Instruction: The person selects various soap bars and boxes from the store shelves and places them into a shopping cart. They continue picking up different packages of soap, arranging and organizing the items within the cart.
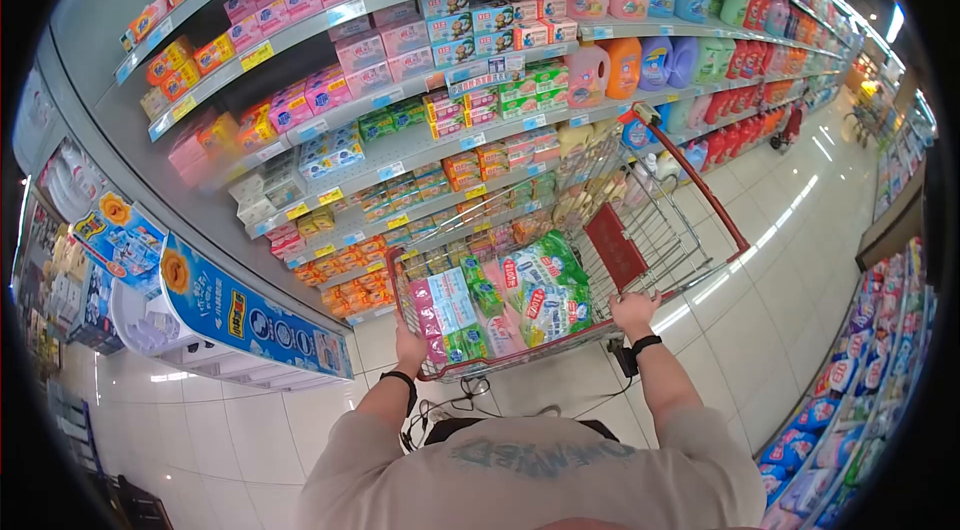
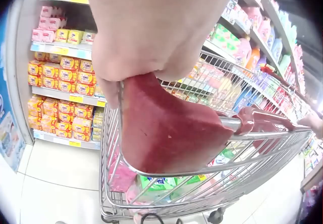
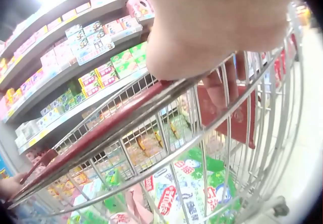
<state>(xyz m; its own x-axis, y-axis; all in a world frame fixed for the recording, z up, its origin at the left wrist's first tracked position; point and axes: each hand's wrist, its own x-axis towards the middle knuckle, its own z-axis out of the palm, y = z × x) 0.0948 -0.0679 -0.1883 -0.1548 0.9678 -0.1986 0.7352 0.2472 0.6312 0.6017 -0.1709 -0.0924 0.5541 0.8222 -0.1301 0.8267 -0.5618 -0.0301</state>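
Observation:
A metal shopping cart (image 1: 660, 220) with red plastic trim stands sideways in front of me. My left hand (image 1: 409, 345) grips the red corner piece (image 2: 166, 128) at one end of its rim. Toward the end with the red handle bar (image 1: 700, 173), my right hand (image 1: 634, 312) holds the side rim, its fingers (image 3: 216, 90) curled over into the basket. Inside lie a green and white detergent bag (image 1: 545, 305) and, beside it, a pink pack (image 1: 430, 305) with a pale blue label. A red panel (image 1: 614, 248) hangs in the basket near my right hand.
Shelves of boxed soap (image 1: 365, 80) and detergent bottles (image 1: 625, 70) run along the cart's far side. A blue promotional stand (image 1: 250, 315) is at the left. Bagged goods (image 1: 840, 380) line the right side. Black cables (image 1: 455, 400) hang between me and the cart above the tiled floor (image 1: 790, 300).

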